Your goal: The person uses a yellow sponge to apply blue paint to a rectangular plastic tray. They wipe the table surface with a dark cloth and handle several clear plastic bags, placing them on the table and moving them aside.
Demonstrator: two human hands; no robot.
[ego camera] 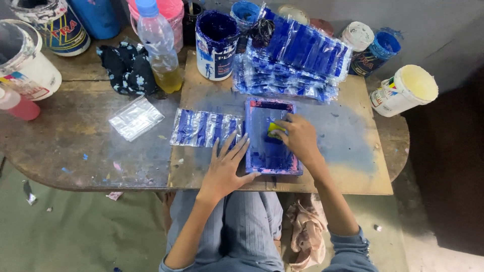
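On the plywood board (353, 166) that lies over the worn round wooden table (65, 146), a small rectangular printing frame with a blue-stained screen (269, 161) sits just in front of the person. It looks like the printing pass itself is in hand — ink being dragged across the screen. The right hand (298, 137) is closed around a small yellow squeegee block (275, 129), pressing it on the upper part of the screen. The left hand (225, 168) lies flat with fingers spread wide, holding nothing, on the frame's left edge and on the end of a silvery plastic pouch strip with blue print (204, 128). I judge the next move calls for steady, even pressure while the frame is kept from sliding. A heap of blue-printed pouches (295, 63) rests behind the frame.
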